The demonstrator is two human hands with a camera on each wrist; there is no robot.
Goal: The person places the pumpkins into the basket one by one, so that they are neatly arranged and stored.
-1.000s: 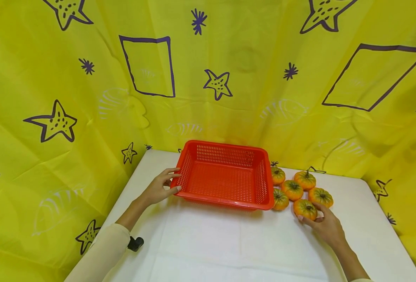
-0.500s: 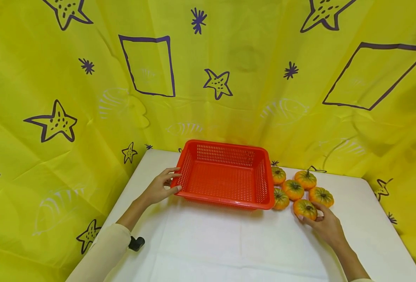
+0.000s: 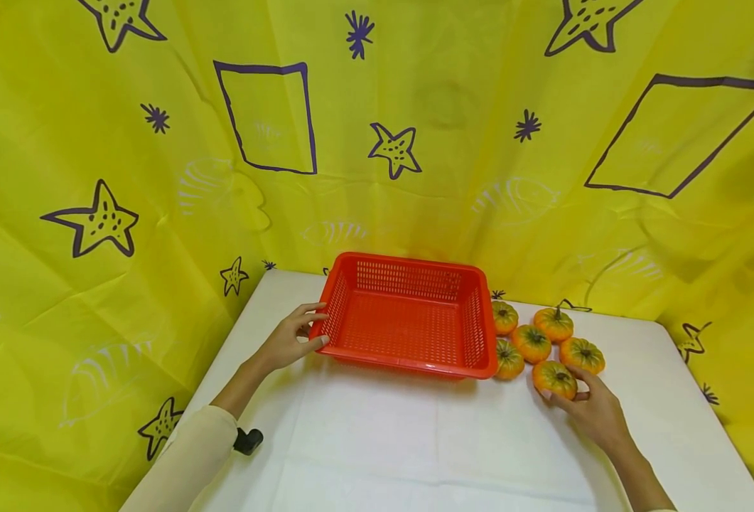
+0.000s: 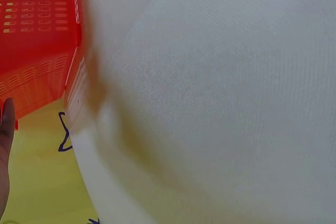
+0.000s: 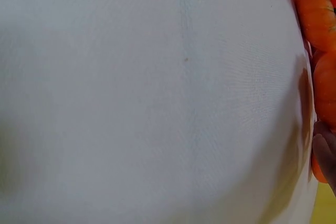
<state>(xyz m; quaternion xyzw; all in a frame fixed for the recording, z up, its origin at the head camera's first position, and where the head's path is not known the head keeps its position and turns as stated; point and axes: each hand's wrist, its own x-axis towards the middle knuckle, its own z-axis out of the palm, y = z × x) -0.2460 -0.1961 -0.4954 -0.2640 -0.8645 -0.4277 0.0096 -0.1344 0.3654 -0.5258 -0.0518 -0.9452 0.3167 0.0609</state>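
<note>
A red plastic basket (image 3: pixel 408 366) with slotted walls stands on the white table, with nothing inside. My left hand (image 3: pixel 290 340) holds its left rim near the front corner, fingers at the side and thumb in front. To the basket's right sits a cluster of several small orange-and-green pumpkins (image 3: pixel 531 344). My right hand (image 3: pixel 597 412) grips the nearest pumpkin (image 3: pixel 553 380) between thumb and fingers. The right wrist view shows only fingers (image 5: pixel 324 153) at the edge, against orange pumpkins (image 5: pixel 317 19); the left wrist view catches one digit by the basket (image 4: pixel 37 87).
Yellow curtains (image 3: pixel 440 92) with purple star drawings rise behind and beside the white table (image 3: pixel 408 441). Two pumpkins stand close against the basket's right wall, partly hidden by its rim. A small black object (image 3: pixel 247 441) shows beside the left sleeve (image 3: pixel 187 455).
The pumpkin in my right hand has shifted very slightly right. My left hand and the basket hold their places.
</note>
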